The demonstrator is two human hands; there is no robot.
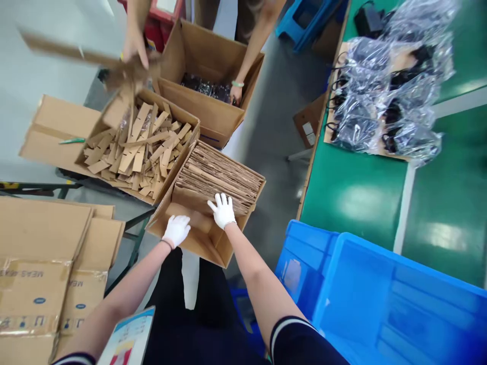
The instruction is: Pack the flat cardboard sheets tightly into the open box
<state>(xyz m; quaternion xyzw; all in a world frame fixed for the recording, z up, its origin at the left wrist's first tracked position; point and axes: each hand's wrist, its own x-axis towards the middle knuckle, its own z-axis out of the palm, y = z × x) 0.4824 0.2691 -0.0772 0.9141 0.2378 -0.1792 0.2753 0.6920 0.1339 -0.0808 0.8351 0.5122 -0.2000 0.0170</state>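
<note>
head view shows right fingers (223, 199) splayed, empty, beside packed cardboard sheets (220, 172), and left fingers (183, 220), grip unclear, over the carton (201, 247).

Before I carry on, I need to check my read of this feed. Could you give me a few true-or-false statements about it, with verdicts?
1. The wearer's left hand and right hand both wear white gloves. True.
2. Cardboard sheets fill their box from wall to wall. False: the sheets take up the far part of the box, leaving a gap on the near side.
3. The right hand is nearer the sheets than the left hand is. True.
4. The co-worker's hand with the wristband is in a blue bin. False: that hand is inside a large carton.
5. Bagged black items lie over the green table. True.
</note>
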